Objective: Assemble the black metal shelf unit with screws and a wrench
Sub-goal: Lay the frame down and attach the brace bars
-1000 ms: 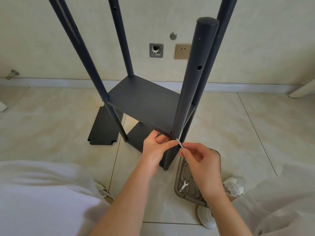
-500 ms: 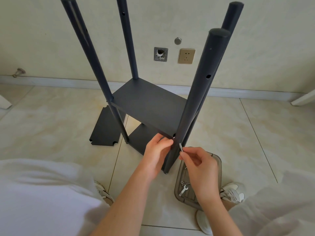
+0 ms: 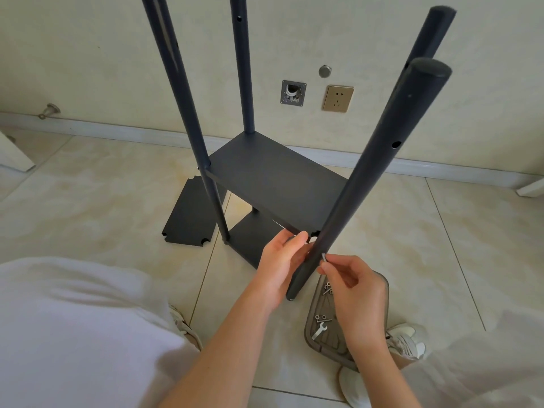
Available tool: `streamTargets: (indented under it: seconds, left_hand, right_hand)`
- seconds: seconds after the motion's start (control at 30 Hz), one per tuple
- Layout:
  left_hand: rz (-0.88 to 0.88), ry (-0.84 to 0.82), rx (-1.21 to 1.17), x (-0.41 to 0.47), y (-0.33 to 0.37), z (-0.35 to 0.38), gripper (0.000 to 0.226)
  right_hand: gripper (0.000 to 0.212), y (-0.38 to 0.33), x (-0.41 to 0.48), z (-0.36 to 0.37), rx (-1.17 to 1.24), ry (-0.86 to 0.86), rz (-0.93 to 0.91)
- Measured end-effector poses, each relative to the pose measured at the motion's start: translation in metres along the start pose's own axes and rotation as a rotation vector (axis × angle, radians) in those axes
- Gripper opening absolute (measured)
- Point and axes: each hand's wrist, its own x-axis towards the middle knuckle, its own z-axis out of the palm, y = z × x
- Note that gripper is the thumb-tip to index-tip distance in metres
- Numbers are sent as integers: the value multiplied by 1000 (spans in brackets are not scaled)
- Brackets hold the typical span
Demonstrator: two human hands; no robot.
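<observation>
The right hand (image 3: pixel 356 293) pinches a tiny silver screw (image 3: pixel 323 257) between its thumb and first finger. The pinch is tight and narrow, and the other fingers curl in below it. The piece is very small, so I think it is a screw but cannot be sure. Its tip touches the side of the nearest black post (image 3: pixel 368 172), low down on the post. From the pinch, this post leans up and away to the right.

Just left of the pinch, on the other side of the post, is the left hand (image 3: pixel 279 260). It holds the near corner of the shelf board (image 3: pixel 273 184), with its thumb and fingers closed on the front edge. The cut-out corner of the board sits just beside the post, a little above the pinch.

Beyond both hands, 3 more posts stand up from the board. Under the left hand's grip is a lower board (image 3: pixel 250 242), near the floor. Farther left of that grip, 1 flat panel (image 3: pixel 191 216) lies on the tiles.

Right under the right hand is a grey tray (image 3: pixel 329 346) on the floor. In it lie spare screws (image 3: pixel 322 318) and a small wrench (image 3: pixel 319 331). A white shoe (image 3: pixel 407 340) is just beside the tray, to the right of the wrist.
</observation>
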Motion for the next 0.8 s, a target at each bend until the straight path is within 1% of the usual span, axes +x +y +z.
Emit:
streamTargets:
  seconds: [0.27, 0.63, 0.8]
  left_hand:
    - [12, 15, 2, -1, 2, 1, 16]
    - [30, 37, 75, 0, 0, 3, 22]
    - [29, 50, 70, -1, 2, 3, 22]
  right_hand:
    - [16, -1, -1, 1, -6, 2, 9]
    - [21, 3, -1, 3, 0, 12, 7]
    - [19, 4, -1, 3, 10, 13, 9]
